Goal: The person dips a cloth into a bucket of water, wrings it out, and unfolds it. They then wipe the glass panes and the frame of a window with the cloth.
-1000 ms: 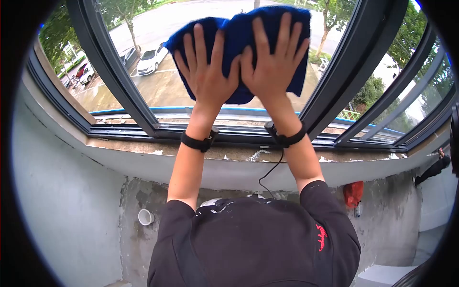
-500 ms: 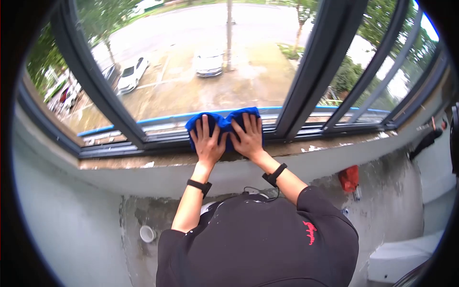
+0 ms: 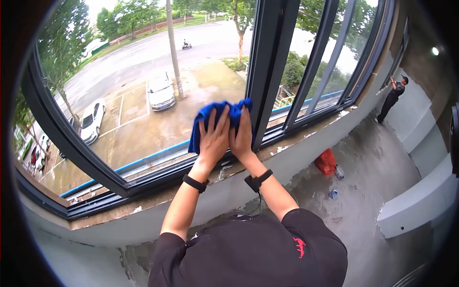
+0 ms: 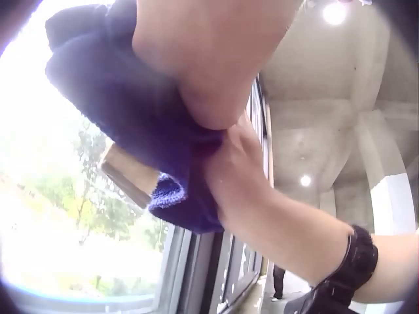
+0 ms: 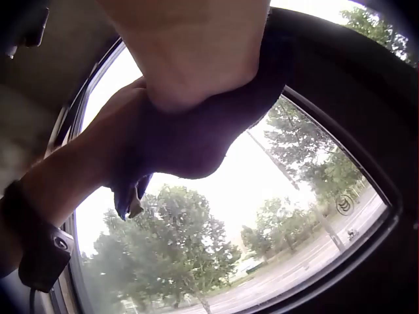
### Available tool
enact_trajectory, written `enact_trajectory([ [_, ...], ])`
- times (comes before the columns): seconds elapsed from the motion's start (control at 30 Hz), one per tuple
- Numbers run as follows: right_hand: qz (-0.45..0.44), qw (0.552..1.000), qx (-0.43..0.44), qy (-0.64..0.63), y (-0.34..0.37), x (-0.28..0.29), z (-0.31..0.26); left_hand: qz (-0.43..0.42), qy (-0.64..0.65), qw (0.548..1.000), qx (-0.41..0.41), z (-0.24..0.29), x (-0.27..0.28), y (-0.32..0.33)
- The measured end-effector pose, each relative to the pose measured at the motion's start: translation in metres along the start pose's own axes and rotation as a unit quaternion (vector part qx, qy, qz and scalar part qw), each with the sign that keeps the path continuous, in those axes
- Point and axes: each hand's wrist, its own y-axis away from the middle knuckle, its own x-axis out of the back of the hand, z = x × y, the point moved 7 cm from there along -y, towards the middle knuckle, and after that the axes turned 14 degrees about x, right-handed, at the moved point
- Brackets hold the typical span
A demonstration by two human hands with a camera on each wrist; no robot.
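A blue cloth [image 3: 195,133], bunched and folded, lies against the lower right part of the window glass [image 3: 129,91], beside the dark upright frame [image 3: 263,62]. My left hand [image 3: 214,139] presses flat on it with the fingers pointing up. Close by its side, my right hand [image 3: 242,136] rests on the cloth's right part near the upright, fingers straight. The left wrist view shows the cloth [image 4: 124,98] hanging in folds under both hands. From the right wrist, its dark lower edge [image 5: 190,154] stands out against the bright pane.
Below the window runs a rough sill [image 3: 282,147] with white flecks. A red bag [image 3: 326,161] and a clear bottle [image 3: 339,173] are on the concrete floor to the right. Farther off, a person in dark clothes [image 3: 393,98] stands by the wall. Parked cars [image 3: 161,92] show outside.
Both hands came down the glass with the cloth to the bottom frame, then moved right and slightly up to the upright. The cloth, spread wide before, is now bunched. The head view has turned right.
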Motion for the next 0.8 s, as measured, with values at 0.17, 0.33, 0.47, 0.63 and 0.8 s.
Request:
enact_trajectory([
  [0.17,-0.042,0.996,-0.065,0.041,0.057,-0.019,-0.031,-0.102,0.071,0.99,-0.068,-0.026,0.001,0.043],
  [0.33,-0.068,0.996,0.015,0.055,-0.037,-0.025,-0.081,0.002,0.048,0.999,0.004,-0.078,0.075,0.012],
  [0.47,-0.029,0.995,0.079,0.052,-0.132,-0.046,-0.134,0.148,-0.01,0.988,0.049,-0.128,0.162,-0.023],
  [0.63,-0.006,0.989,0.145,0.024,-0.184,-0.099,-0.205,0.261,-0.027,0.961,0.091,-0.201,0.236,-0.025],
  [0.8,-0.055,0.99,0.128,0.018,-0.138,-0.163,-0.273,0.246,-0.042,0.966,0.074,-0.271,0.233,0.043],
])
